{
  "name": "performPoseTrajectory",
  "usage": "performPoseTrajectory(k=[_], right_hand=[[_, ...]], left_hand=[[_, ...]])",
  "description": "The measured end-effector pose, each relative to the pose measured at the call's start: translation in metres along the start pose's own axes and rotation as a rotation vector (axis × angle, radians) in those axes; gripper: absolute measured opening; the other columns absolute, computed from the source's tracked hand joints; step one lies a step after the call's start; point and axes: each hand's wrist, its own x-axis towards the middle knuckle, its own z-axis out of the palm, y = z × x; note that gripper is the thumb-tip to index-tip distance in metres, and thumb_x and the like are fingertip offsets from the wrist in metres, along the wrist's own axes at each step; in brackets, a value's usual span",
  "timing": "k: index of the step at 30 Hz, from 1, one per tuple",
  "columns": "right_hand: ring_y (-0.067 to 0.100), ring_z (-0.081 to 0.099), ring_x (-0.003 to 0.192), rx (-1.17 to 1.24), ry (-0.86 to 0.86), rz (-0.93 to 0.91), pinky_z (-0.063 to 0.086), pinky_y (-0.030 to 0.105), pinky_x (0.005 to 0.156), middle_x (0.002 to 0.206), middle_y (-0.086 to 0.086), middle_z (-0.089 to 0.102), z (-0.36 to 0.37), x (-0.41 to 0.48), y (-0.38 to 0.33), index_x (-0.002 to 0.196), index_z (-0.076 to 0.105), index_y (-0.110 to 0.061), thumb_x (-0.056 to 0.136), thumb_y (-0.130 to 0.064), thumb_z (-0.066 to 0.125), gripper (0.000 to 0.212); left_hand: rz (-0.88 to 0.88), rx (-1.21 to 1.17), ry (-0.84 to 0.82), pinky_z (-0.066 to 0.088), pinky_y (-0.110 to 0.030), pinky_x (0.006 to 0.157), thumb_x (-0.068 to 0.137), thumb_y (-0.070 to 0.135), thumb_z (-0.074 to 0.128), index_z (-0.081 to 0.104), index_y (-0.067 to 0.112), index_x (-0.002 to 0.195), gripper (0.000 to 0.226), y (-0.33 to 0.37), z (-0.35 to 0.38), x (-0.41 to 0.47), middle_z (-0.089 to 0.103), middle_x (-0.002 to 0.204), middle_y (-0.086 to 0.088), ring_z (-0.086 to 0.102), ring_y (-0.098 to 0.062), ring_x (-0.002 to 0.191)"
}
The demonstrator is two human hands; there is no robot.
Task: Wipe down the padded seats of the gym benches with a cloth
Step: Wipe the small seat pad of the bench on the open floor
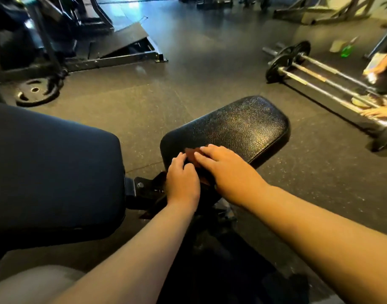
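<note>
A small black padded seat [236, 126] of a gym bench stands in the middle, glossy and textured. A reddish-brown cloth [191, 155] lies on its near edge, mostly hidden under my hands. My right hand [223, 170] lies flat over the cloth with its fingers straight, pressing it to the pad. My left hand [182, 178] is at the seat's near corner with its fingers curled on the cloth's edge. The bench's larger dark backrest pad [52, 172] fills the left.
Barbells with black plates [287, 60] lie on the floor at the right, where another person's hands [379, 111] are. A green spray bottle [346, 50] stands beyond. A weight plate [35, 91] and a machine frame [113, 51] are at the left. The bench's metal hinge [142, 189] sits between the pads.
</note>
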Motion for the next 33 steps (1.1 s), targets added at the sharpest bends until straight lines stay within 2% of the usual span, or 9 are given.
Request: performPoseTrajectory(k=[2,6,10,13,17,22,25,29,33], right_hand=[[0.034,0.046,0.134,-0.057,0.001,0.029,0.029,0.049,0.114,0.145,0.013,0.051,-0.015,0.006,0.026,0.146,0.048,-0.008,0.091,-0.026,0.065,0.06],[0.033,0.04,0.131,-0.066,0.081,0.382,0.024,0.047,0.114,0.142,0.012,0.047,-0.035,0.016,0.04,0.143,0.045,-0.006,0.092,-0.029,0.066,0.06],[0.023,0.028,0.147,0.395,-0.04,0.267,0.013,0.031,0.119,0.158,0.004,0.036,-0.016,0.02,-0.003,0.155,0.032,-0.013,0.101,-0.011,0.043,0.055],[0.014,0.032,0.146,0.574,0.095,0.361,0.013,0.017,0.115,0.154,-0.003,0.044,-0.025,0.018,0.012,0.149,0.046,-0.022,0.098,-0.007,0.043,0.053],[0.012,0.029,0.147,0.481,0.269,0.447,-0.001,0.022,0.121,0.154,0.0,0.043,-0.031,0.012,0.039,0.143,0.053,-0.011,0.093,0.0,0.046,0.051],[0.007,0.018,0.15,0.546,0.248,0.476,0.003,0.015,0.119,0.16,-0.004,0.032,-0.038,-0.007,0.052,0.151,0.041,-0.011,0.096,0.006,0.04,0.058],[0.007,0.019,0.15,0.511,0.301,0.531,0.004,0.012,0.117,0.161,-0.005,0.03,-0.038,-0.022,0.057,0.152,0.04,-0.016,0.097,0.005,0.04,0.059],[0.013,0.014,0.152,0.464,0.3,0.578,-0.004,0.014,0.117,0.163,0.002,0.025,-0.035,-0.024,0.055,0.155,0.034,-0.012,0.095,0.002,0.041,0.061],[0.02,0.005,0.155,0.361,0.182,0.564,-0.005,0.031,0.125,0.166,0.008,0.016,-0.036,-0.022,0.046,0.156,0.023,-0.006,0.095,0.001,0.042,0.065]], left_hand=[[-0.004,0.014,0.025,0.035,-0.048,0.115,0.081,0.031,0.036,0.056,0.029,0.137,0.059,0.005,0.007,-0.002,0.054,0.142,0.003,0.045,-0.018,0.135],[0.012,0.056,0.005,0.026,-0.045,0.121,0.097,0.023,0.04,0.041,0.028,0.15,0.053,0.021,0.024,-0.014,0.039,0.155,0.004,0.031,-0.015,0.145],[0.004,-0.154,0.019,0.034,-0.041,0.116,0.085,0.051,0.039,0.041,0.038,0.149,0.065,0.036,0.032,-0.011,0.047,0.148,0.003,0.046,-0.013,0.133],[-0.093,-0.096,0.053,0.031,-0.051,0.116,0.078,0.074,0.035,0.044,0.036,0.145,0.078,0.034,0.039,-0.004,0.045,0.149,-0.005,0.041,-0.023,0.138],[-0.02,0.434,0.053,0.01,-0.049,0.123,0.104,0.049,0.031,0.011,0.024,0.159,0.064,0.035,0.055,0.004,0.005,0.166,-0.009,0.006,-0.03,0.152],[-0.103,0.38,0.119,0.012,-0.048,0.123,0.106,0.031,0.03,0.026,0.02,0.156,0.051,0.064,0.068,0.071,0.023,0.163,-0.01,0.013,-0.033,0.151],[0.16,0.511,-0.051,0.022,-0.053,0.12,0.104,0.038,0.037,0.025,0.029,0.155,0.053,0.077,0.104,0.045,0.023,0.162,-0.006,0.01,-0.036,0.151],[0.35,0.5,-0.289,0.015,-0.048,0.122,0.106,0.036,0.033,0.025,0.035,0.155,0.05,0.061,0.104,0.043,0.023,0.163,-0.002,0.011,-0.031,0.153],[0.097,0.456,-0.003,0.023,-0.048,0.119,0.105,0.026,0.032,0.032,0.026,0.153,0.048,0.05,0.07,0.072,0.036,0.155,-0.008,0.029,-0.035,0.144]])
